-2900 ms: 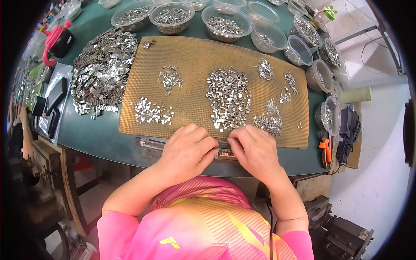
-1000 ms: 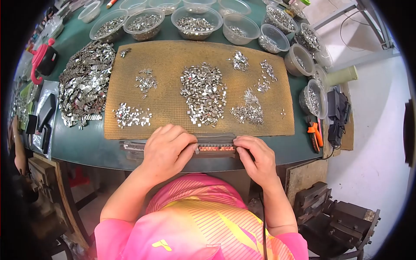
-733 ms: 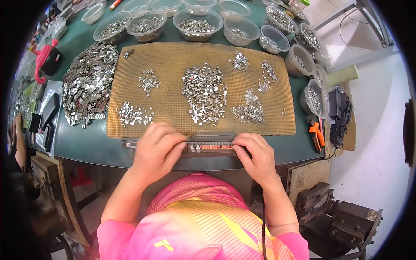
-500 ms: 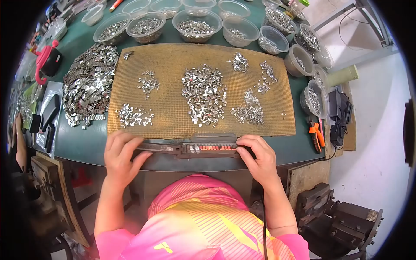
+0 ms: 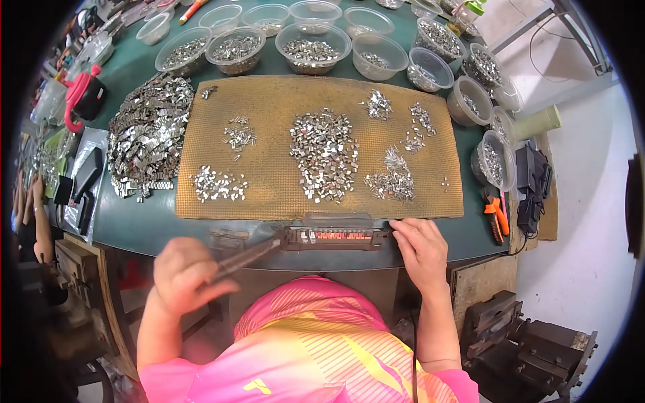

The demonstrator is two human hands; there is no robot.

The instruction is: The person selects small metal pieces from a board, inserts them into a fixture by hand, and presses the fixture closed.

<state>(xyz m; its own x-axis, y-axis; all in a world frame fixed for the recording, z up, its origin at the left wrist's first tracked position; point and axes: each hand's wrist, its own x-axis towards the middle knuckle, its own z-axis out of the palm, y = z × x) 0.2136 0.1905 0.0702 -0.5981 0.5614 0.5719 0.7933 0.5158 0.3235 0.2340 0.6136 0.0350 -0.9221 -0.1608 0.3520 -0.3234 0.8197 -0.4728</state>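
A dark narrow fixture (image 5: 336, 238) with a row of small silver and reddish pieces lies at the table's front edge. My left hand (image 5: 188, 275), blurred, is closed on a dark bar (image 5: 248, 258) that slants up to the fixture's left end. Beside the fixture's right end rests my right hand (image 5: 420, 247), its fingers close together near the mat's edge; whether they hold anything is hidden. Behind the fixture is a tan textured mat (image 5: 269, 181), with a large heap of silver pieces (image 5: 324, 154) in the middle and smaller piles around it.
Clear tubs (image 5: 313, 50) of metal parts line the back and right. A mound of linked metal strips (image 5: 151, 138) lies left of the mat. Orange-handled pliers (image 5: 497, 218) lie at the right. Another person's arm (image 5: 41, 228) shows at the far left.
My left hand has moved left from the fixture and then down toward me, swinging the bar's near end down. My right hand has shifted slightly right and down, off the fixture's end.
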